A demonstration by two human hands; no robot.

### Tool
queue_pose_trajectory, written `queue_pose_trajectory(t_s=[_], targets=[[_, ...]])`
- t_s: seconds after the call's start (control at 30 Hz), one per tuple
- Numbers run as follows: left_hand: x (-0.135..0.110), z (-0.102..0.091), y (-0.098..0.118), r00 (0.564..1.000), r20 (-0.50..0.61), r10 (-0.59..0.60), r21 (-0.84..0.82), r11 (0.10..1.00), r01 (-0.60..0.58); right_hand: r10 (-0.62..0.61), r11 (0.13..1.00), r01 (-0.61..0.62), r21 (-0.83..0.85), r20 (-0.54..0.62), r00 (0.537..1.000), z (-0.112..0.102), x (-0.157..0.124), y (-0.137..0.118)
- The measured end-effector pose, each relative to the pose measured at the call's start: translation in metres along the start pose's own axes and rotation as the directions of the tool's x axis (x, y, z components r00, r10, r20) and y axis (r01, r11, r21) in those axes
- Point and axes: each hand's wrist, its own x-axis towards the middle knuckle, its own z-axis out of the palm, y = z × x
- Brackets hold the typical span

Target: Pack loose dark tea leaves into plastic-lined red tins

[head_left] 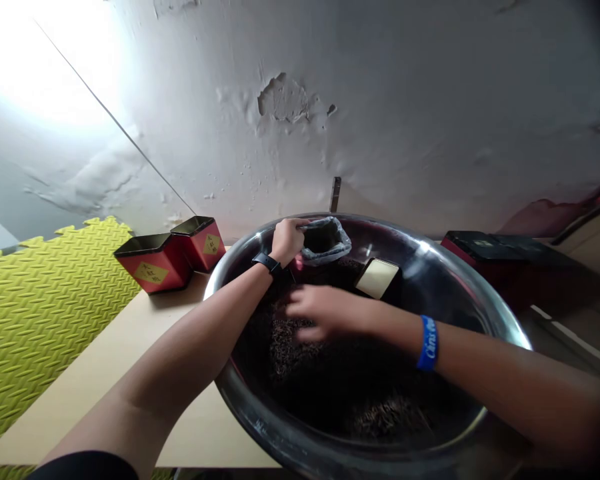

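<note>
We find the left hand (287,241) at the far side of a large steel bowl (460,267), its fingers closed on the edge of a plastic bag (326,243). The bag's mouth stands open. The right hand (325,312) is over the dark loose leaves (300,347) in the bowl, its fingers open and spread. We cannot tell whether they touch the leaves.

We judge the bag the main risk: it is held at one edge only, so a slackened grip could let the mouth fold or the bag slide into the bowl. Hurried movement of the right hand could throw leaves over the rim. A pale square card (377,278) lies among the leaves and could become buried if they are stirred.

Count: one bowl, one bag, one card, two hands. On the left of the bowl, on a pale table (105,393), stand two red tins (153,263) (200,243) with yellow labels, touching each other. To the right is one dark red box (500,257) with a black top. One black watch (267,264) is on the left wrist, and one blue wristband (427,343) is on the right.
</note>
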Motion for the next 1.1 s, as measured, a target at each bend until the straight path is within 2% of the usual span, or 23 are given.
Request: queue_pose_trajectory(t_s=[0.03, 0.1, 0.17, 0.2, 0.37, 0.47, 0.53, 0.67, 0.77, 0.87, 1.0, 1.1], targets=[[0.001, 0.000, -0.002, 1.000, -0.012, 0.005, 0.033, 0.999, -0.005, -0.007, 1.000, 0.007, -0.002, 0.151, 0.989, 0.014, 0.004, -0.004], [0.002, 0.000, -0.006, 0.999, -0.034, 0.039, 0.109, 0.993, -0.035, 0.059, 0.998, -0.059, -0.013, 0.406, 0.912, 0.038, 0.009, -0.005], [0.002, 0.000, -0.009, 0.997, -0.036, 0.061, 0.138, 0.989, -0.056, 0.084, 0.996, -0.089, -0.015, 0.514, 0.854, 0.056, 0.011, -0.001], [0.003, 0.000, -0.010, 0.997, -0.031, 0.065, 0.141, 0.988, -0.060, 0.080, 0.996, -0.084, -0.016, 0.524, 0.848, 0.062, 0.012, 0.002], [0.003, 0.001, -0.010, 0.998, -0.002, 0.056, 0.130, 0.990, -0.055, 0.105, 0.991, -0.061, -0.122, 0.396, 0.912, 0.069, 0.013, 0.005], [0.001, 0.001, -0.008, 0.999, 0.011, 0.031, 0.106, 0.994, -0.032, 0.121, 0.980, -0.050, -0.193, 0.380, 0.917, 0.059, 0.015, 0.001], [0.001, -0.001, -0.006, 1.000, 0.018, 0.017, 0.080, 0.997, -0.018, 0.110, 0.985, -0.054, -0.162, 0.360, 0.926, 0.047, 0.015, 0.003], [0.003, -0.004, -0.004, 1.000, 0.023, 0.002, 0.020, 1.000, -0.002, 0.059, 0.994, -0.080, 0.073, 0.251, 0.966, 0.020, 0.011, 0.014], [0.005, -0.002, -0.005, 1.000, 0.015, 0.016, -0.001, 1.000, -0.016, 0.012, 0.963, -0.061, 0.264, 0.183, 0.983, 0.004, 0.007, 0.017], [0.004, 0.003, -0.004, 0.998, 0.042, 0.056, -0.002, 0.998, -0.056, 0.020, 0.917, -0.060, 0.395, 0.103, 0.994, -0.011, 0.004, 0.009], [-0.006, 0.008, 0.002, 0.971, 0.223, 0.082, 0.009, 0.996, -0.086, 0.158, 0.809, -0.149, 0.569, 0.033, 0.987, -0.032, -0.004, 0.001], [-0.011, 0.007, 0.006, 0.905, 0.391, 0.166, -0.048, 0.986, -0.160, 0.309, 0.664, -0.236, 0.710, 0.027, 0.951, -0.052, -0.015, 0.010]])
